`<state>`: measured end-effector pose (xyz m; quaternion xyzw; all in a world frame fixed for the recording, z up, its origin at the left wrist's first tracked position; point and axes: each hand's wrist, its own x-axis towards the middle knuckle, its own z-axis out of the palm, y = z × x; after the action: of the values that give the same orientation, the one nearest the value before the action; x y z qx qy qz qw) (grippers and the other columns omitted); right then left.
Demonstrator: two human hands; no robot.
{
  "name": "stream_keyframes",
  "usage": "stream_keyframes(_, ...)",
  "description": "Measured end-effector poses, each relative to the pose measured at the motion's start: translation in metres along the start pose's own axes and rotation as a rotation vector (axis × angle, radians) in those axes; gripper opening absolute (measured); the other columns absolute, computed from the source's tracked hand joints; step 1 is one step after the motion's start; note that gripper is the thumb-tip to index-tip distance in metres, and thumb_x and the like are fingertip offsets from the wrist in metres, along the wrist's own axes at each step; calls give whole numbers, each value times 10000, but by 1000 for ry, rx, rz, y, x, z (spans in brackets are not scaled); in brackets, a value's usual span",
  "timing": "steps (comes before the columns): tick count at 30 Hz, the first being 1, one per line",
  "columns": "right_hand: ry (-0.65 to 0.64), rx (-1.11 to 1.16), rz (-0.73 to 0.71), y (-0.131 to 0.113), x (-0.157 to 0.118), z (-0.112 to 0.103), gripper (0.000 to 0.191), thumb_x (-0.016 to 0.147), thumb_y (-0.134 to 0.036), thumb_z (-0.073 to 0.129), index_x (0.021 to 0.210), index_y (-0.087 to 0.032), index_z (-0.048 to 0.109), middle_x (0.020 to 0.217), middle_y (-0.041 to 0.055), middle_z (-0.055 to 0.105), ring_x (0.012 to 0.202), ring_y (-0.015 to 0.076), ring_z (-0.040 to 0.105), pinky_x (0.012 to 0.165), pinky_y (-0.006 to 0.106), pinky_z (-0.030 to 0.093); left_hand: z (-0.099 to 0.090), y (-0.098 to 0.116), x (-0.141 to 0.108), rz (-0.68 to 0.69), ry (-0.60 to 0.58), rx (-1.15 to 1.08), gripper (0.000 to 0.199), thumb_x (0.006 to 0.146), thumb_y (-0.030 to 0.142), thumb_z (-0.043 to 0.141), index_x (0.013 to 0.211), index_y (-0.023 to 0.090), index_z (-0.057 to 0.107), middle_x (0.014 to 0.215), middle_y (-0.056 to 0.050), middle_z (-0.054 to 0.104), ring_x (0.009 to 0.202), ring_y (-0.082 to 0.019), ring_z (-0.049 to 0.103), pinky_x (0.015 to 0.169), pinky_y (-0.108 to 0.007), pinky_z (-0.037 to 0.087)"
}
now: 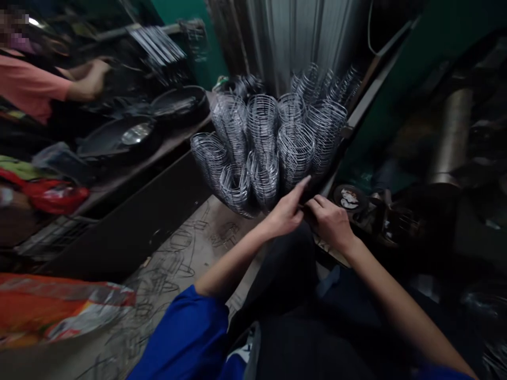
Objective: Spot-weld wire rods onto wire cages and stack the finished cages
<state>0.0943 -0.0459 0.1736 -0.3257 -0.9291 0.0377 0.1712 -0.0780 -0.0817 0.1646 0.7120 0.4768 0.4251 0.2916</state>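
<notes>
Stacks of bent wire loops stand bundled together in front of me, nested one over another in several columns. Just below the nearest stacks is my left hand, its index finger stretched toward the wires and the other fingers curled in. My right hand is close beside it, fingers bent and pinched together near my knee. Whatever lies between the fingertips is too dark and small to make out. The fingertips of both hands almost meet.
At left, a co-worker's hand is over a bench holding round dark pans. Loose wire pieces litter the floor. An orange sack lies at lower left. A small dish sits right of my hands.
</notes>
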Motion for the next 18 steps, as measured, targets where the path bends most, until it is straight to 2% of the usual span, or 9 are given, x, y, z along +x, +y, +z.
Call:
stream_keyframes(2,-105,-31,-3,-2,-2,1,107,928,-246,554,975,-170,614,978,85,646,876,201,595,607,273,329,-1,-20,-2,-41,-65,142,885,723,8,448,1564,177,233,1565,-129,370,1452,-253,347,1197,-422,309)
stream_keyframes(4,-206,-32,-5,-5,-3,-3,91,911,-243,549,952,-176,596,960,71,645,852,190,606,583,273,310,-8,-43,2,-205,-73,308,816,761,29,474,1544,140,274,1552,-162,365,1432,-267,368,1177,-410,340)
stream_keyframes(6,-297,-29,-6,-6,-3,-7,103,935,-257,511,907,-190,584,922,52,644,802,173,618,567,274,303,-20,-65,14,-430,-12,478,732,824,81,504,1527,133,308,1565,-188,321,1396,-305,406,1142,-433,375)
stream_keyframes(8,-357,-33,-19,-1,-6,-6,177,973,-296,466,869,-206,578,868,32,643,729,161,626,557,276,312,-36,-84,34,-588,77,596,648,886,158,522,1508,144,341,1563,-206,303,1365,-340,427,1121,-479,378)
stream_keyframes(11,-304,-48,-67,18,-18,10,164,960,-323,470,897,-231,590,830,27,655,672,170,641,537,270,358,-61,-106,71,-678,198,659,610,917,260,571,1477,122,372,1500,-246,368,1366,-373,403,1102,-524,364)
stream_keyframes(13,-194,-25,-133,37,-30,27,139,917,-292,493,980,-257,612,906,49,693,746,193,680,544,261,420,-74,-119,94,-729,265,669,664,894,309,638,1460,82,376,1445,-282,414,1352,-391,407,1071,-538,380)
stream_keyframes(15,-106,10,-171,57,-43,42,217,893,-262,484,1051,-293,630,989,61,718,828,219,706,575,267,485,-80,-129,111,-774,312,653,686,866,315,692,1416,22,405,1373,-314,466,1306,-397,452,1025,-545,412)
stream_keyframes(18,-151,55,-206,75,-51,42,301,872,-215,476,1097,-315,648,1022,59,737,861,230,723,617,279,538,-83,-135,118,-766,346,604,516,901,292,664,1330,54,502,1297,-228,548,1194,-315,558,967,-505,477)
